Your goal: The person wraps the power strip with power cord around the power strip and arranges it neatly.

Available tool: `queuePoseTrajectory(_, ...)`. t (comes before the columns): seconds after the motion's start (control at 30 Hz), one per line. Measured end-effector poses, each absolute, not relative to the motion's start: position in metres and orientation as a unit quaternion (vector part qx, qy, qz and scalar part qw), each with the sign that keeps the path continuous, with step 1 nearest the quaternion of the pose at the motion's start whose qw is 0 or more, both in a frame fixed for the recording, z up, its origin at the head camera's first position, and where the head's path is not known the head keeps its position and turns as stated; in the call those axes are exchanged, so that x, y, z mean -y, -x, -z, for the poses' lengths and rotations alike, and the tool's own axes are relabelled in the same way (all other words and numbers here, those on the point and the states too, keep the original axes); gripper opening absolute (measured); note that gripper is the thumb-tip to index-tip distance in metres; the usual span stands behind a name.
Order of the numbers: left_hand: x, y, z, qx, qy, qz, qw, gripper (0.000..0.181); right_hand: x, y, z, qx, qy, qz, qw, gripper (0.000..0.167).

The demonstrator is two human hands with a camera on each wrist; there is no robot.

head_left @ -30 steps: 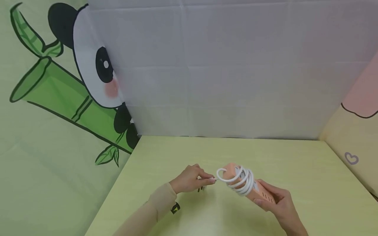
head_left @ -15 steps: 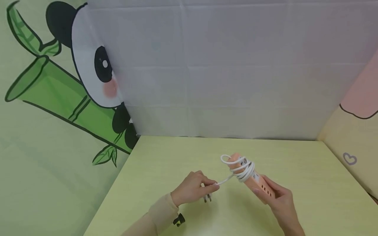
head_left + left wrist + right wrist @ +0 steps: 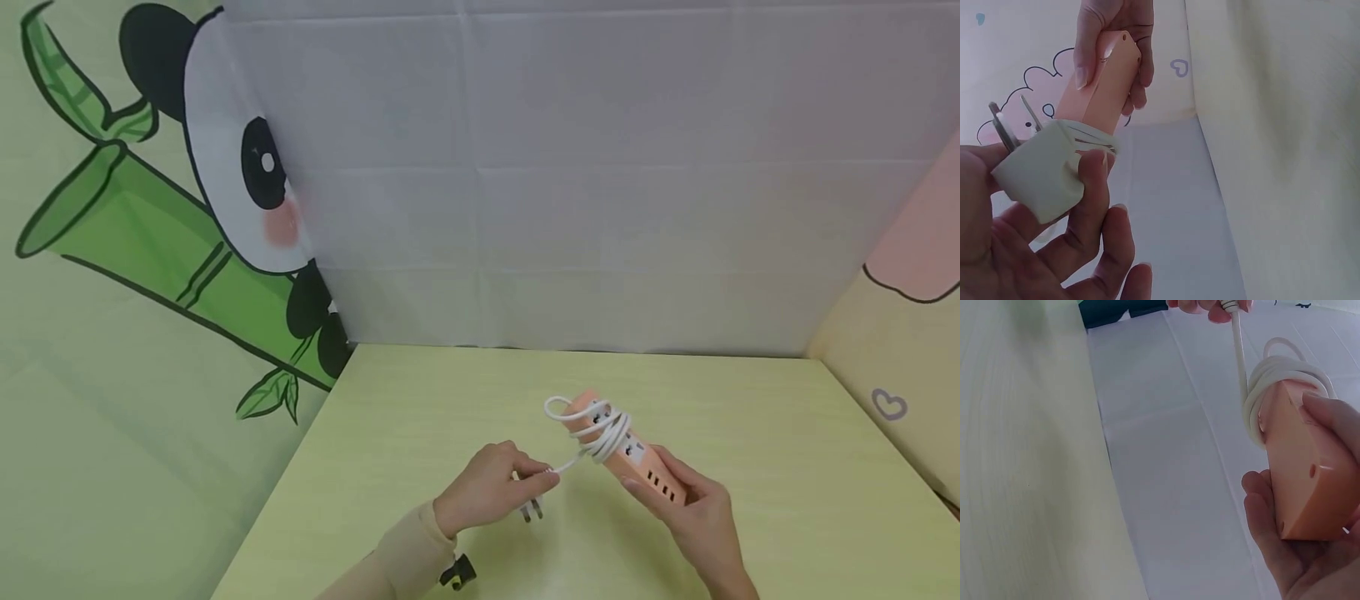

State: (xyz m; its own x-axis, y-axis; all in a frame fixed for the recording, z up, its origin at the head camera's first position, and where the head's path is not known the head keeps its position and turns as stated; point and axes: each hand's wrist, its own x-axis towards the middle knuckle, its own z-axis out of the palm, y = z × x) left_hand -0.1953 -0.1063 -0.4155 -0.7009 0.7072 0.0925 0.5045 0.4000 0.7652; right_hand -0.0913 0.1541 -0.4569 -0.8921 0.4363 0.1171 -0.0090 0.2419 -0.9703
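Note:
An orange power strip [image 3: 648, 471] is held above the table by my right hand [image 3: 697, 512], with thumb and fingers round its near end. Several turns of white cord [image 3: 609, 435] wrap its far half, and a loop sticks out at the tip. My left hand [image 3: 495, 487] pinches the cord where it joins the white plug [image 3: 1044, 172]. The plug's metal prongs [image 3: 531, 510] point down below those fingers in the head view. A short stretch of cord runs straight between the left fingers and the coil, plain in the right wrist view.
A pale yellow table [image 3: 420, 392] lies beneath both hands. Behind it hangs a grey-white cloth wall [image 3: 570, 183]. Printed panels flank the sides, with a panda and bamboo [image 3: 187, 242] on the left. A dark strap piece [image 3: 457, 572] hangs at the left sleeve.
Compared with a second ago, the left hand is slightly lower and the strip's far end has risen. More cord shows between the left fingers and the coil. Lately, the strip has shifted slightly left.

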Motion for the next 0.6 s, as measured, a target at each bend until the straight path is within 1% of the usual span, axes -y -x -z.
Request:
queuePoseTrajectory(0.13, 0.107, 0.194, 0.414, -0.823, -0.357, -0.417, 0.143, 0.030, -0.150, 0.090, 0.458, 0.776, 0.133, -0.584, 0.198, 0.061)
queuePoseTrajectory(0.33, 0.112, 0.191, 0.413, -0.820, -0.355, -0.421, 0.157, 0.032, -0.141, 0.085, 0.458, 0.789, 0.139, -0.560, 0.212, 0.061)
queuePoseTrajectory(0.6, 0.119, 0.188, 0.414, -0.817, -0.340, -0.432, 0.176, 0.036, -0.130, 0.082, 0.460, 0.801, 0.145, -0.539, 0.219, 0.060)
